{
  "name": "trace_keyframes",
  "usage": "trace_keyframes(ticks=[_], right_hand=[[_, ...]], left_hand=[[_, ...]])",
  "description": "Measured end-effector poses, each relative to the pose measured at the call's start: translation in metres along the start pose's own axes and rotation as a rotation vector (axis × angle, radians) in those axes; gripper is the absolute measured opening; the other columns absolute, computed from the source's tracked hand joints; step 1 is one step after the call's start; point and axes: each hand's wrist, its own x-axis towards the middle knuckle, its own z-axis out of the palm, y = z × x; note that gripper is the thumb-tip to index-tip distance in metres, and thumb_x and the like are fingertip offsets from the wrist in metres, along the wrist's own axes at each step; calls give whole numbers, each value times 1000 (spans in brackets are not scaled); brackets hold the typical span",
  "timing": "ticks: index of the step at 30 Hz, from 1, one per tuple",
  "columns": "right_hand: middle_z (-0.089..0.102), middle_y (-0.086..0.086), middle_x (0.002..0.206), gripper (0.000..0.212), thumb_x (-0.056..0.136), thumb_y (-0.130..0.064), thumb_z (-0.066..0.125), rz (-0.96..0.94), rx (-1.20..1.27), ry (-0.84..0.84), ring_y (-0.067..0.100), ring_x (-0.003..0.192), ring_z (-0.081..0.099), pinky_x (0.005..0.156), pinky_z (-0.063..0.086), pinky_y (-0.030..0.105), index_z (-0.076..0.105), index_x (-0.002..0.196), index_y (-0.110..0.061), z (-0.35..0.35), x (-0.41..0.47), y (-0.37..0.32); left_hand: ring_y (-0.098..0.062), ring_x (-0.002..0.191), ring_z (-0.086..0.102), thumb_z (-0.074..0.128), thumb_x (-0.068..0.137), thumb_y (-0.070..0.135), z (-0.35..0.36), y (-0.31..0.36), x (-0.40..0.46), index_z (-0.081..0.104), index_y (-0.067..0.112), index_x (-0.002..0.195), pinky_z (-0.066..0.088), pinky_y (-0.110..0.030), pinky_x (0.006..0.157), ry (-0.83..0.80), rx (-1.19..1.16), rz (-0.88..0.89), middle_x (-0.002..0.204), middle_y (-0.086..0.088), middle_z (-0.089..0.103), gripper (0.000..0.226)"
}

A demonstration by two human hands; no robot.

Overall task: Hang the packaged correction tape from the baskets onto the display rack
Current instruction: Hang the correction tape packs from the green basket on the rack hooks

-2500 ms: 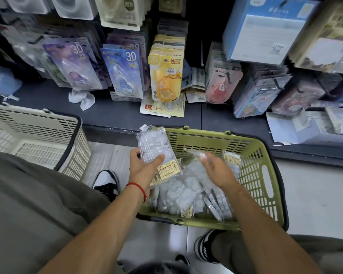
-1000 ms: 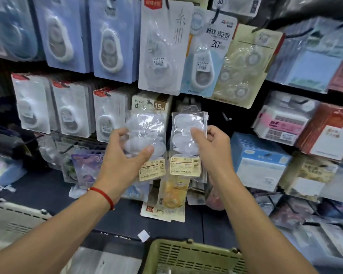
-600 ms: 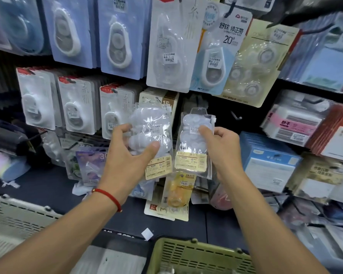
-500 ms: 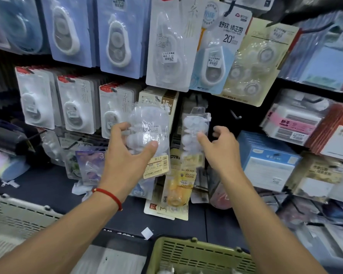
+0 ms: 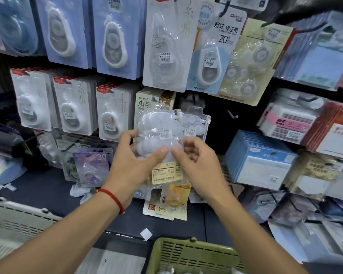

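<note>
Both hands, left (image 5: 131, 167) and right (image 5: 198, 167), pinched a clear correction tape packet (image 5: 160, 135) with curled fingers before the display rack (image 5: 216, 119).

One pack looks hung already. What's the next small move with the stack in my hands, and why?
Probably peel the front pack off the clear stack with the right hand: the left hand grips the stack, right fingertips pinch its front, and a hung pack marks the hook.
</note>
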Motion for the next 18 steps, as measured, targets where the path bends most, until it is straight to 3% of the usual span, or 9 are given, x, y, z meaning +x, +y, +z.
trace_keyframes(ticks=[2, 8, 11, 15, 18], right_hand=[[76, -11, 100, 13, 96, -37, 76, 11, 54, 37, 10, 89, 74, 78, 62, 32, 69, 105, -34, -2, -1, 2], [81, 4, 94, 17, 100, -33, 70, 98, 242, 98, 24, 81, 80, 64, 63, 41, 62, 111, -22, -16, -7, 3], [79, 9, 87, 15, 101, -33, 68, 98, 229, 200, 33, 79, 76, 67, 60, 54, 60, 110, -23, -22, -6, 5], [80, 5, 87, 18, 101, -35, 67, 119, 237, 223, 23, 78, 78, 74, 63, 56, 59, 111, -23, -30, -1, 6], [81, 5, 88, 28, 92, -44, 68, 114, 228, 222, 28, 81, 79, 75, 64, 60, 59, 110, -24, -29, 0, 4]], left_hand=[[-26, 99, 78, 90, 61, 40, 1, 1, -1, 47, 25, 138, 63, -52, 89, -22, -52, -27, 113, -6, 77, 90], [-25, 95, 79, 84, 72, 36, 2, -3, 3, 56, 29, 120, 65, -54, 79, -28, -109, -75, 108, 0, 80, 56], [-25, 101, 77, 84, 84, 29, 1, -8, 5, 54, 30, 127, 62, -55, 89, 37, -27, -33, 115, -4, 76, 52], [-17, 100, 75, 84, 87, 27, -2, -11, 9, 53, 31, 129, 61, -48, 96, 113, 25, 33, 115, 0, 75, 52], [-20, 102, 74, 85, 86, 31, -4, -12, 11, 52, 35, 128, 60, -51, 96, 132, 34, 38, 116, -1, 73, 54]])
